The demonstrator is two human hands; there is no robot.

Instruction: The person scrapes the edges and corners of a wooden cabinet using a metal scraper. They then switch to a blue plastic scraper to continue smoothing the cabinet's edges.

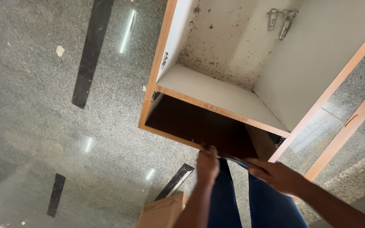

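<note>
A polished grey speckled floor is spreading across the whole scene, carrying dark inlaid strips running from about twelve o'clock down toward seven and throwing back small glints of ceiling light. Lying on it, filling the one-to-three o'clock part of the view, is an open cabinet carcass with orange-brown edging and white inner panels, its back panel speckled with brown spots. A white shelf is dividing it, and below that the lower compartment is sitting in deep shadow. At about three to four o'clock a loose board with the same orange edge is lying just beside the carcass. The person is standing at six o'clock, blue trousers showing beneath the arms. At seven o'clock a brown cardboard box is resting on the floor near the left forearm. The left hand is curling down over the near bottom edge of the carcass, fingers folded narrow and gripping that edge. The right hand is reaching in from five o'clock, fingers partly closed against the same edge and touching a thin dark strip there; whether it is truly clamping it I cannot tell. Up at one o'clock two small metal hinge plates are sitting on the white side panel, with another bit of hardware showing on the left wall.
</note>
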